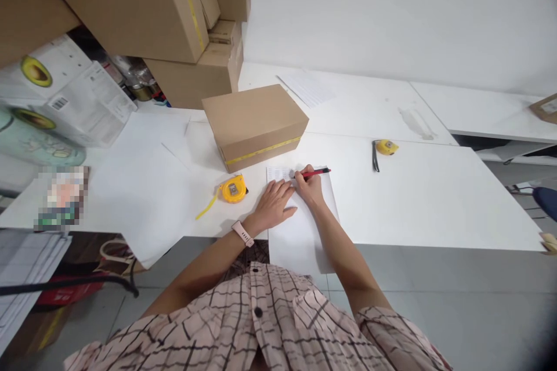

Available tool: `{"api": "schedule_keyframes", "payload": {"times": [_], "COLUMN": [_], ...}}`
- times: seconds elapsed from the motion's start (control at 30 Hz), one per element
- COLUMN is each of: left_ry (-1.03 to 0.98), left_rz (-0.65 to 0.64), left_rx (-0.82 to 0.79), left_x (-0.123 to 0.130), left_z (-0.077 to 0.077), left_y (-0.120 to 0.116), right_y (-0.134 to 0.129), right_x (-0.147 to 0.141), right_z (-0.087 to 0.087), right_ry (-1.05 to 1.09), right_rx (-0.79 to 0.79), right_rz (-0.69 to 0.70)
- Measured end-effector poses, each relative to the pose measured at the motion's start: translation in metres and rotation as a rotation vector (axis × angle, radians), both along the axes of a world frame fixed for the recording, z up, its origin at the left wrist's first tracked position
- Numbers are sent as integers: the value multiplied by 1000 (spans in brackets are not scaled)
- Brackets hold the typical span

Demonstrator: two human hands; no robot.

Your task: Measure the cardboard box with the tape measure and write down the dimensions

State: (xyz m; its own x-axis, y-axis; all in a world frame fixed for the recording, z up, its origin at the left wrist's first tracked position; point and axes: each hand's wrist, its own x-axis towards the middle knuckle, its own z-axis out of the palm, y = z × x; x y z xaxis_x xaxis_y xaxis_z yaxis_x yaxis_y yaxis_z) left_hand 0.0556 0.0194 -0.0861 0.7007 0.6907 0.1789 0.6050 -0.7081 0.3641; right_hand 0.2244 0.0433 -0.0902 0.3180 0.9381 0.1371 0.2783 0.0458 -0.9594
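Observation:
My right hand (pixel 308 186) is closed round a red and black pen (pixel 319 172), its tip down on a sheet of paper (pixel 300 240) with small print along the far edge. Flat on the same sheet, fingers stretched, lies my left hand (pixel 275 204). A yellow tape measure (pixel 234 189) rests left of my left hand, with a short length of its tape out. Beyond both hands sits a closed brown cardboard box (pixel 256 124) with a yellow measuring strip along its near side.
Another tape measure (pixel 386 147) with a black strap lies to the right. Large cardboard boxes (pixel 130 6) are stacked at the back left, near white cartons (pixel 65 93). White sheets (pixel 143 185) hang over the table's front edge. A printed page (pixel 307 88) lies behind the box.

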Motion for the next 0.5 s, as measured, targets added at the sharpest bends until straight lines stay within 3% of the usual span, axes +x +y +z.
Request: {"api": "schedule_keyframes", "payload": {"times": [0.5], "left_ry": [-28], "left_rz": [-10], "left_rx": [6], "left_x": [0], "left_z": [-4], "left_y": [1], "right_y": [1], "right_x": [-1], "right_z": [-3], "right_ry": [-96], "right_rx": [6], "right_rz": [40]}}
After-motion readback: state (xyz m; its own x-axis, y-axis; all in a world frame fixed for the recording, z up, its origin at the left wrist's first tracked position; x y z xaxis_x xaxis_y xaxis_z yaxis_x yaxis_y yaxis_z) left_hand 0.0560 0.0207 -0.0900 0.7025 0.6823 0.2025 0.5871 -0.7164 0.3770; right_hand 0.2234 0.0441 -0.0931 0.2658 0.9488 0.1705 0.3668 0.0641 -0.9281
